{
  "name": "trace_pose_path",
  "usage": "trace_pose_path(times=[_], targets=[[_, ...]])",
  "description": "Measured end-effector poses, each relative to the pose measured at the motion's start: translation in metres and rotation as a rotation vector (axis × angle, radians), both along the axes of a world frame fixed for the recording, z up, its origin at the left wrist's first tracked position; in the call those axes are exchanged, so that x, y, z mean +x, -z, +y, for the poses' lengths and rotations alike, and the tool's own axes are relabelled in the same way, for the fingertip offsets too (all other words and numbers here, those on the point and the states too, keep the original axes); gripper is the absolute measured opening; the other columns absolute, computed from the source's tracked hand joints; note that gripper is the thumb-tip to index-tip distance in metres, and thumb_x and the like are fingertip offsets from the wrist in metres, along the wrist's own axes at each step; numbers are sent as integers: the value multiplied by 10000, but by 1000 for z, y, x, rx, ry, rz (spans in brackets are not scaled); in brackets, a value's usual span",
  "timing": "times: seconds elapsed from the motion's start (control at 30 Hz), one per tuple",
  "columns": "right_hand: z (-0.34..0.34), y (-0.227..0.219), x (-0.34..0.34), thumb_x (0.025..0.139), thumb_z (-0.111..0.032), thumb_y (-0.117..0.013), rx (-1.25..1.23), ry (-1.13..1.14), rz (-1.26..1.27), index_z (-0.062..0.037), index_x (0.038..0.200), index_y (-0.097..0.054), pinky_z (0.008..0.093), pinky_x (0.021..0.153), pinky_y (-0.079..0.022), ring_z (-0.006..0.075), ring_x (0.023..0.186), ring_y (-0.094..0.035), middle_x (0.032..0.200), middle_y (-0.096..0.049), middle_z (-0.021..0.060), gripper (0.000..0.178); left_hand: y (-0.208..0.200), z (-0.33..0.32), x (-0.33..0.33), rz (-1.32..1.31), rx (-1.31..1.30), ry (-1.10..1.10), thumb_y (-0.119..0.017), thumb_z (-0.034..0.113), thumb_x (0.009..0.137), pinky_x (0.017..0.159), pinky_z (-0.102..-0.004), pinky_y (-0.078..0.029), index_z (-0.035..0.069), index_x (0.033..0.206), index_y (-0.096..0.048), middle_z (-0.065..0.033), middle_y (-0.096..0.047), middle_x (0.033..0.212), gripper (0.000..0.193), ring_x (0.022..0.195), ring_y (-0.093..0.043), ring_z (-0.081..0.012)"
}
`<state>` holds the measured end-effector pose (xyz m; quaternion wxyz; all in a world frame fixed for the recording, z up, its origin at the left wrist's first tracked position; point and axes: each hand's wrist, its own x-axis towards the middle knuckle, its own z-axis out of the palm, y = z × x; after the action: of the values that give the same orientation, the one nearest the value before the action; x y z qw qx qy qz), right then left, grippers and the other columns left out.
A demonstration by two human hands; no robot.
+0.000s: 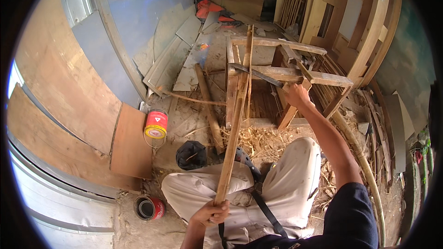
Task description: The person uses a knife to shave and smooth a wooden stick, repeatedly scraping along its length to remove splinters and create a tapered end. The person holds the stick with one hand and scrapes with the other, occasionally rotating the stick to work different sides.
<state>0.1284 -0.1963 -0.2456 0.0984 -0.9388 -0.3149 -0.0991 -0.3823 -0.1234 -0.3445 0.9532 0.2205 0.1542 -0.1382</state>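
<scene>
A wooden frame (288,72) stood toward the far edge of the littered floor (127,228). A long wooden strip (236,129) slanted from the near side up across the frame's left end, its tip reaching past the far left corner. A dark curved blade (262,75) crossed the strip above that end. A red and yellow can (157,123) sat toward the floor's left edge. The left grip (211,213) was clenched around the strip's near end, the right grip (297,95) around the blade's right end
</scene>
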Motion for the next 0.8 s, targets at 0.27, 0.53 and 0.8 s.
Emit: trace_pose_path(times=[0.27, 0.53, 0.8], targets=[[-4, 6, -15, 789, -343, -683, 106, 38, -32, 24, 953, -664, 472, 793, -538, 407, 878, -658, 897, -672, 256, 403, -5, 47, -40, 16, 623, -312, -551, 294, 947, 508, -245, -419, -50, 1225, -526, -128, -631, 861, 443, 602, -553, -132], [-20, -26, -72, 801, -362, -694, 134, -21, 103, 61, 955, -636, 463, 781, -527, 396, 882, -658, 884, -669, 262, 454, -81, 108, -116, -279, 492, -1087, -390, 550, 943, 704, -370, -516, -44, 1346, -441, -331, -609, 1093, 719, 883, -654, -313], [-39, -44, -153, 820, -369, -704, 331, -156, 347, 81, 892, -616, 430, 744, -508, 396, 834, -666, 839, -660, 276, 463, -217, 194, -81, -339, 638, -1841, -285, 712, 920, 923, -436, -367, 80, 1050, -553, -89, -587, 934, 699, 949, -525, -236]])
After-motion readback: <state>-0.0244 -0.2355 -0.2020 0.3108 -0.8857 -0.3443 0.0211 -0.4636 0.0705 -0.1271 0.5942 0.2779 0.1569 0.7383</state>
